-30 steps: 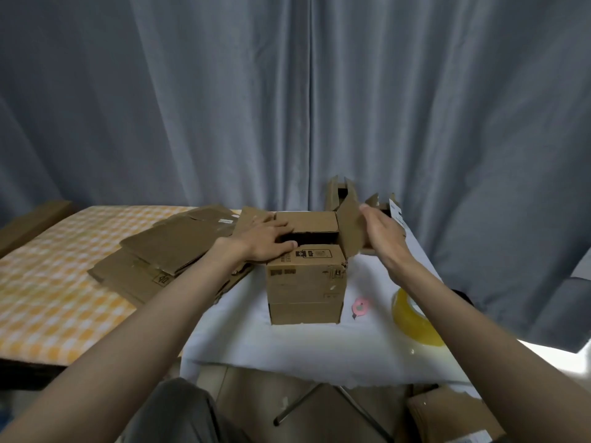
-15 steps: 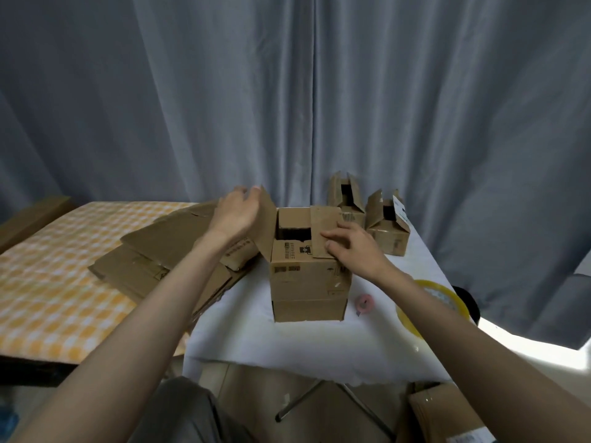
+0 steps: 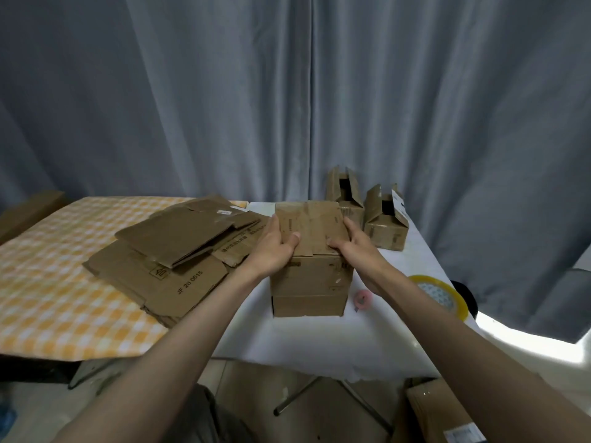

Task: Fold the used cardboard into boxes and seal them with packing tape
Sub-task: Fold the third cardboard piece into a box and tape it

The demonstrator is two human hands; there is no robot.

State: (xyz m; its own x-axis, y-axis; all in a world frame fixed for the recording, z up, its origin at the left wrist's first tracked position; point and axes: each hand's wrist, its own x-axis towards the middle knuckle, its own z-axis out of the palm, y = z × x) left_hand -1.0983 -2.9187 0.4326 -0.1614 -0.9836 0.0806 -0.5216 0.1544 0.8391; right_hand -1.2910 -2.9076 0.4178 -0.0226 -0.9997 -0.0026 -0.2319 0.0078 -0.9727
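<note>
A brown cardboard box (image 3: 308,282) stands on the white-covered table (image 3: 319,340), its top flaps folded flat. My left hand (image 3: 276,247) grips the box's upper left edge, thumb pressing on the left flap. My right hand (image 3: 355,247) holds the upper right edge, fingers pressing the right flap down. A roll of clear yellowish packing tape (image 3: 439,294) lies to the right, partly behind my right forearm. A small pink item (image 3: 363,297) sits beside the box's lower right corner.
A stack of flattened cardboard (image 3: 166,260) lies left of the box on an orange checked cloth (image 3: 48,282). Two small boxes with open flaps (image 3: 347,199) (image 3: 385,225) stand behind. Grey curtains hang at the back. More cardboard (image 3: 441,414) lies on the floor, lower right.
My right hand folded the right flap down, then my left hand brought the left flap over. Both hands now press the closed flaps on the box top.
</note>
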